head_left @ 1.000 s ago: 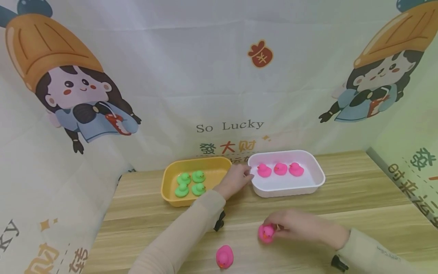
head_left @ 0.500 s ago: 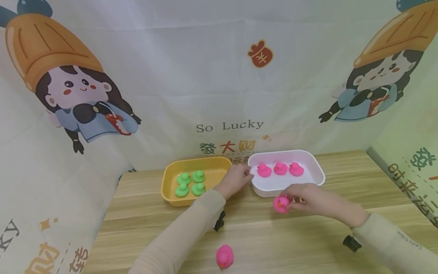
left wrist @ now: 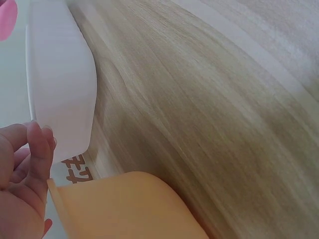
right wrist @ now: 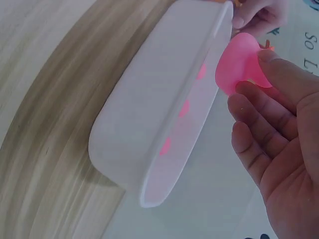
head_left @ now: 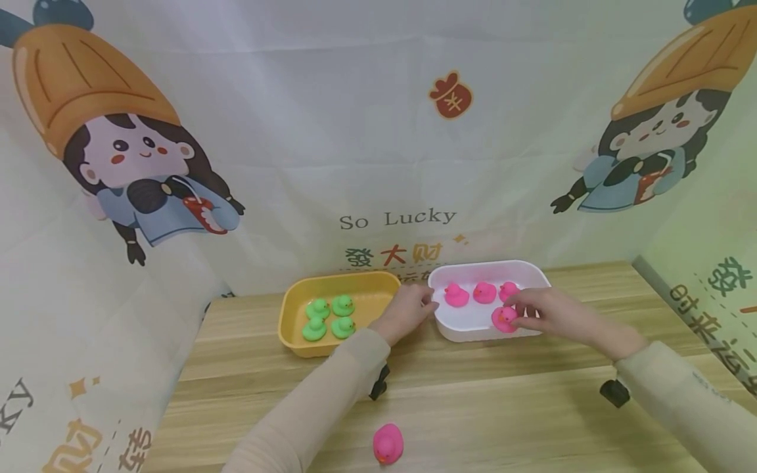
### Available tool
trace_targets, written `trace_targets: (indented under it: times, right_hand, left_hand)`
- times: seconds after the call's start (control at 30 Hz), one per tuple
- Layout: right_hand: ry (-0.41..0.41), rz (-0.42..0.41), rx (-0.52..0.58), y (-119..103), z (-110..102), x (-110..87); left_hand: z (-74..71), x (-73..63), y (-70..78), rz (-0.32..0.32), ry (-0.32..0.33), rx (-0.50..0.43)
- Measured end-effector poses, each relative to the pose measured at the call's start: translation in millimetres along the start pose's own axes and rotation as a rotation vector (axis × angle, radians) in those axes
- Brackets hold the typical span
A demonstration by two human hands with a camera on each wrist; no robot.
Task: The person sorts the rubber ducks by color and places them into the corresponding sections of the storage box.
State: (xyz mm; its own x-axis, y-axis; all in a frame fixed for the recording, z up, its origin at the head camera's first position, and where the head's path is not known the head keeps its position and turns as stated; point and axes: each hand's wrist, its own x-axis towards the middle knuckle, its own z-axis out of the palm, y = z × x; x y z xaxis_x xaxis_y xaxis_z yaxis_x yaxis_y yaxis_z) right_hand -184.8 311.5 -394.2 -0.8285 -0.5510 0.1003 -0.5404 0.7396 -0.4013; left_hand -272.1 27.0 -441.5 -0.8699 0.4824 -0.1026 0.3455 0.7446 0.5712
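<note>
In the head view my right hand point(head_left: 547, 312) pinches a pink rubber duck point(head_left: 504, 319) over the front rim of a white plastic box point(head_left: 473, 333). The right wrist view shows that duck point(right wrist: 237, 62) between thumb and fingertips, raised above the rim. Three more pink ducks point(head_left: 456, 295) sit in a row inside the box, the rightmost partly covered by my right hand. My left hand point(head_left: 407, 309) is at the box's left end; in the left wrist view its fingertips point(left wrist: 37, 130) hold the end of the white box point(left wrist: 62, 79) at the rim.
Left of the white box stands a yellow box point(head_left: 337, 348) with several green rubber ducks point(head_left: 315, 328) in it. Another pink duck point(head_left: 388, 444) lies near the front of the wooden table point(head_left: 461, 420). A printed cloth point(head_left: 284, 197) hangs behind and at the sides.
My right hand has carried the pink duck from the table's front area up and rightward, over the white box's front rim. My left hand has stayed at the box's left end.
</note>
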Motion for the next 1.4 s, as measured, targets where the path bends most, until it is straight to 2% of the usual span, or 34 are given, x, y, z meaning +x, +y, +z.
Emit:
trace_targets:
  times: [0.3,0.63,0.87,1.13,1.4]
  right_hand:
    - [0.027,0.031,-0.004,18.4,-4.3,6.1]
    - [-0.007,0.155,0.002,35.5,-5.1,14.5]
    - [-0.004,0.165,0.004,52.9,1.8,16.5]
    - [-0.072,0.233,0.017,61.9,11.6,21.9]
    - [-0.076,0.191,0.001,62.5,18.5,25.9]
  left_hand:
    - [0.0,-0.8,0.9,0.012,0.008,0.006]
    - [-1.3,-1.9,1.0,0.011,0.001,-0.008]
    - [-1.5,-3.2,0.5,0.009,-0.014,-0.030]
    - [-1.0,-2.8,0.0,0.002,-0.009,-0.024]
    - [0.1,-1.2,-0.5,0.010,0.007,-0.001]
